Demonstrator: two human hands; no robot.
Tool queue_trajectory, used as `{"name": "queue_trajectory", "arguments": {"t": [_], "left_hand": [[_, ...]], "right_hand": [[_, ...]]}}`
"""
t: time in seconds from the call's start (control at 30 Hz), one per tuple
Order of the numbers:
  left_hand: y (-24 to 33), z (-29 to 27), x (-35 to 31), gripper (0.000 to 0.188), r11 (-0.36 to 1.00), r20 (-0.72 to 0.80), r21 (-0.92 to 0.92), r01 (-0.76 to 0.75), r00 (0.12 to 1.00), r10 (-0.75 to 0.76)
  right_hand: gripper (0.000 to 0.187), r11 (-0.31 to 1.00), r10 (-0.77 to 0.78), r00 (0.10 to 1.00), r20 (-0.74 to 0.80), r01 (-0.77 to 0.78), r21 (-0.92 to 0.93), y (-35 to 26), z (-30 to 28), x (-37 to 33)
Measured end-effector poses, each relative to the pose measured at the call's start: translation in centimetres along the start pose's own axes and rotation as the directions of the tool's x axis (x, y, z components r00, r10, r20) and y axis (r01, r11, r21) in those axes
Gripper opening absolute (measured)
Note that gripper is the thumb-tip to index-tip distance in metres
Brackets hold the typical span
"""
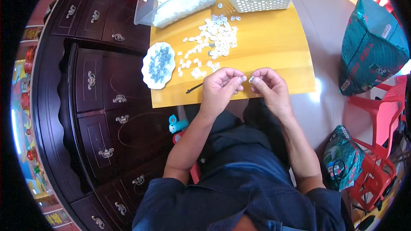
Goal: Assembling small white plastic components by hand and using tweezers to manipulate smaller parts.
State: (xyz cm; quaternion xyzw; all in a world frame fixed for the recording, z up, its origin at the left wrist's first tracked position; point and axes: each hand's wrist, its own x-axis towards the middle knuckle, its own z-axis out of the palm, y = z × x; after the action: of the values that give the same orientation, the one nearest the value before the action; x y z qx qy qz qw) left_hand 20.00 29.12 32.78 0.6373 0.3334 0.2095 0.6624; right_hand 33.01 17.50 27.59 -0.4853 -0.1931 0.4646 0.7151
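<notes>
While both hands meet over the near edge of the yellow tabletop (274, 38), the left hand (220, 86) and right hand (267, 86) each pinch a small white part (251, 78) between fingertips; loose white parts (214, 38) lie beyond, beside a scalloped plate (147, 75).

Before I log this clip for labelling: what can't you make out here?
Head view only:
- Small white piece pinched between left hand and right hand: too small, fingers cover it.
- Grey bits on the scalloped plate: too small.
- Clear tub and white basket: cut off by the top edge.
</notes>
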Motion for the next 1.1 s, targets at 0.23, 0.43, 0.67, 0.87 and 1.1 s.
{"name": "queue_trajectory", "arguments": {"t": [0.23, 0.43, 0.67, 0.87, 1.1], "left_hand": [[-0.9, 0.1, 0.4, 0.012, 0.996, 0.031, -0.084, -0.034, 0.999, 0.037], [-1.1, 0.6, 0.5, 0.008, 0.986, 0.026, -0.160, -0.045, 0.998, 0.050], [-1.3, 0.6, 0.6, 0.011, 0.995, 0.030, -0.092, -0.037, 0.999, 0.040], [-1.3, 0.4, 0.8, 0.018, 0.995, 0.010, -0.030, -0.095, 0.995, 0.095], [-1.0, 0.5, 0.9, 0.018, 0.994, 0.030, 0.018, -0.111, 0.993, 0.110]], "right_hand": [[0.012, 1.000, 0.014, 1.000, -0.009, -0.015, -0.026, -0.5, 0.5, -0.2], [0.013, 0.999, -0.020, 1.000, -0.010, 0.020, 0.030, -0.2, 0.7, -0.2], [0.014, 0.999, -0.036, 0.999, -0.026, 0.037, 0.032, 0.2, 0.6, 0.0], [0.013, 0.998, -0.050, 0.999, -0.008, 0.050, -0.028, 0.1, 0.4, 0.1], [0.014, 0.997, -0.056, 0.998, -0.018, 0.055, -0.044, 0.1, 0.4, 0.1]]}}
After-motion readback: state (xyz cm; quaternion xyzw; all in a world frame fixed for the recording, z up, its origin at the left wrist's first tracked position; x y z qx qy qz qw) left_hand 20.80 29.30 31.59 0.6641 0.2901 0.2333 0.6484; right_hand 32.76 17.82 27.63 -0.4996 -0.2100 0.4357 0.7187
